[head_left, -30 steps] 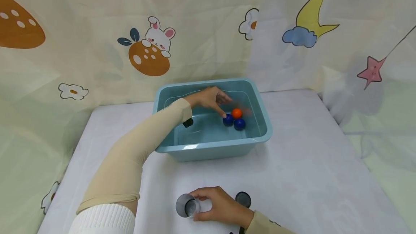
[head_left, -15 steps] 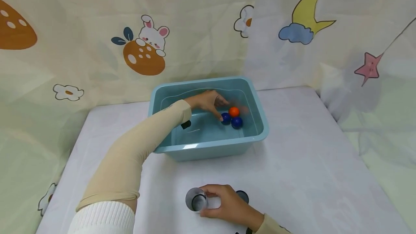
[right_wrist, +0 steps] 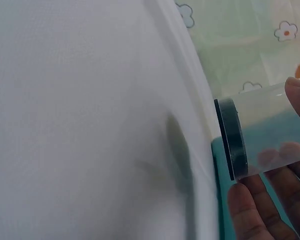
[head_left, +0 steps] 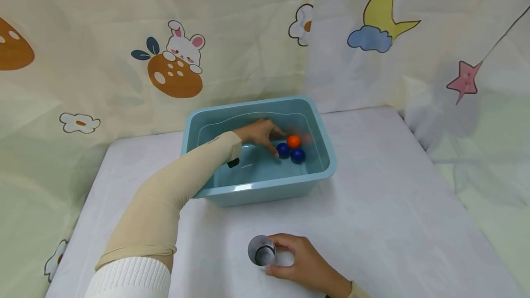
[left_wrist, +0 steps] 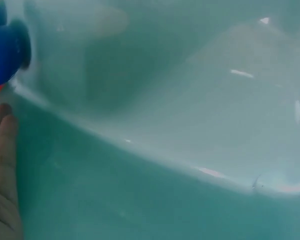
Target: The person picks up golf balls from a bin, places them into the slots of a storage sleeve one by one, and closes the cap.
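Inside the light blue basin point(head_left: 258, 197), my left hand point(head_left: 258, 132) reaches down with its thumb tip at a blue ball point(head_left: 283, 150). In the left wrist view the fingers point(left_wrist: 4, 160) are straight. A second blue ball point(head_left: 297, 155) and an orange ball point(head_left: 294, 141) lie close against the first. In front of the basin, my right hand point(head_left: 305, 263) grips a clear plastic jar point(head_left: 262, 248) around its side, thumb opposite fingers. The jar's open mouth faces up toward me in the head view. A dark band point(right_wrist: 233, 137) rings one end of the jar in the right wrist view.
The basin stands toward the back of a table with a white cloth point(head_left: 372, 197). Behind it hangs a printed curtain point(head_left: 248, 36) with a rabbit, a moon and a star. My left forearm sleeve point(head_left: 165, 187) crosses the basin's front left rim.
My right hand and the jar have moved right; the jar's mouth has turned more toward me. A dark round object behind that hand is now out of sight. My left hand stays by the balls.
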Tool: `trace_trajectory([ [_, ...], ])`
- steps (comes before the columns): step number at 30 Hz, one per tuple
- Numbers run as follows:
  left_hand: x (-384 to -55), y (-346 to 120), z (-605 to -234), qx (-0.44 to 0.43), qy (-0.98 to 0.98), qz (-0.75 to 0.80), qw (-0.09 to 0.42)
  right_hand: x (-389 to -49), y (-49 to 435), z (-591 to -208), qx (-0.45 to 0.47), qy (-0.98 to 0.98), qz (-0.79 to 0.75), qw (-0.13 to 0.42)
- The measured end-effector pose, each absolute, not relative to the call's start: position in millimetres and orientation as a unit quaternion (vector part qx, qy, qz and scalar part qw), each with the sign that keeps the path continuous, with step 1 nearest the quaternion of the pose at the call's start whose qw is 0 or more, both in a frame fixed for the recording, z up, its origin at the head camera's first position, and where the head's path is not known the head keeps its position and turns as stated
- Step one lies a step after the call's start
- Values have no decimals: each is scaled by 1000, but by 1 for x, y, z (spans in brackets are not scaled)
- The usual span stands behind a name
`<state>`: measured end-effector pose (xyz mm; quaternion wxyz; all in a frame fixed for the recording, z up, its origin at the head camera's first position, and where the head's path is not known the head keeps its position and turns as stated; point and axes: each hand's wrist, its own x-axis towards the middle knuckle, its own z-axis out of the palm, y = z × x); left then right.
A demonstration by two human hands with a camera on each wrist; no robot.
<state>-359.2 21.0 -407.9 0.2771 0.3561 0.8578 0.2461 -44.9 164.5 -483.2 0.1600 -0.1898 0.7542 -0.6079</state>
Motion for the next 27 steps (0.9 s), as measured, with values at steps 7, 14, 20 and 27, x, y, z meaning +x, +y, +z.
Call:
trace_trajectory([
  [7, -357, 26, -420, 350, 871, 225, 260, -39, 187, -487, -190, 756, -618, 103],
  [14, -355, 28, -426, 324, 876, 237, 267, -38, 201, -490, -177, 752, -632, 62],
  [20, -355, 29, -431, 316, 875, 249, 270, -36, 213, -488, -158, 770, -617, 35],
  [27, -356, 33, -434, 316, 875, 251, 267, -34, 231, -484, -115, 787, -606, 19],
])
